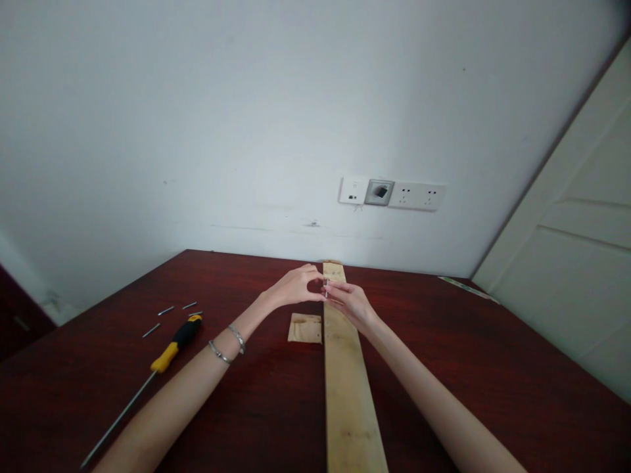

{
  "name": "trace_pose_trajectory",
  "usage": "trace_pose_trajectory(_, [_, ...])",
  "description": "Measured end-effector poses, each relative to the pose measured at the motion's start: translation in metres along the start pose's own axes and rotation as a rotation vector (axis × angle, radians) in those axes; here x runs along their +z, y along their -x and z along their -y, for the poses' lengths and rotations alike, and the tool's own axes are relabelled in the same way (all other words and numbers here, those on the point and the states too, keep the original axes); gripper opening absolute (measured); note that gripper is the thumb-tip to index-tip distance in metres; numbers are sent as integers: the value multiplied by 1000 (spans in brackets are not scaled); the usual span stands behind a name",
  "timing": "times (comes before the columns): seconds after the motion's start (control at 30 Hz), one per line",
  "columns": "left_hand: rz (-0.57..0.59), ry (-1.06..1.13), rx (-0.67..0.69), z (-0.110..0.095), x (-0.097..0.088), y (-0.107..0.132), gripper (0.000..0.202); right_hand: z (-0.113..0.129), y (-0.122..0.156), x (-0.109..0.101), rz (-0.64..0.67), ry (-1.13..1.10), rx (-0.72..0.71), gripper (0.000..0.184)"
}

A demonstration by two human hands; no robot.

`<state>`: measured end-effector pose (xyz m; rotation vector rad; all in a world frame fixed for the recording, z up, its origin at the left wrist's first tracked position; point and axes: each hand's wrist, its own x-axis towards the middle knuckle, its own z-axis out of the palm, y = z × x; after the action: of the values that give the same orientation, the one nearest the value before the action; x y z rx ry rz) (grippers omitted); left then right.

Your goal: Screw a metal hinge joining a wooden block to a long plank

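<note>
A short, thin metal screw (326, 289) stands nearly upright between my two hands, above the far part of a long wooden board (345, 381). My right hand (350, 301) pinches it from the right with the fingertips. From the left, my left hand (296, 286) curves round in a C shape, its thumb and forefinger tips at the screw's lower and upper ends. Beside the board, left of it, lies a small square wood piece (305, 328). How far the screw is above the board I cannot tell.
A yellow and black screwdriver (167, 355) lies at the left, its shaft pointing towards me. Several loose screws (151, 330) are scattered near its handle. Behind the dark red table (434, 368) rises a white wall with sockets (414, 196). A flat strip (468, 289) lies at the back right.
</note>
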<state>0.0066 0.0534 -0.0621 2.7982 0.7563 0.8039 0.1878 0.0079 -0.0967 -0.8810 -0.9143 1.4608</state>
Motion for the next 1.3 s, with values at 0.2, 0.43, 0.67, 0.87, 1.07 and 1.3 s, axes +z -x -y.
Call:
trace_pose_trajectory(0.2, [-1, -1, 16, 1, 4, 0, 51, 0, 0, 0, -1, 5, -2, 35])
trace_pose_trajectory(0.43, [0, 2, 30, 2, 8, 2, 51, -1, -1, -2, 10, 29, -7, 33])
trace_pose_trajectory(0.67, [-1, 30, 7, 0, 8, 2, 52, -1, -3, -5, 25, 42, 6, 32])
trace_pose_trajectory(0.87, [-14, 95, -7, 3, 9, 2, 50, 2, -3, -7, 44, 37, 17, 29])
trace_pose_trajectory(1.07, [-26, 191, -13, 6, 8, 1, 48, 6, -4, -8, 29, 24, -2, 25])
trace_pose_trajectory(1.3, [45, 275, -115, 12, 15, 2, 54, 1, -8, -10, -27, 50, -58, 18])
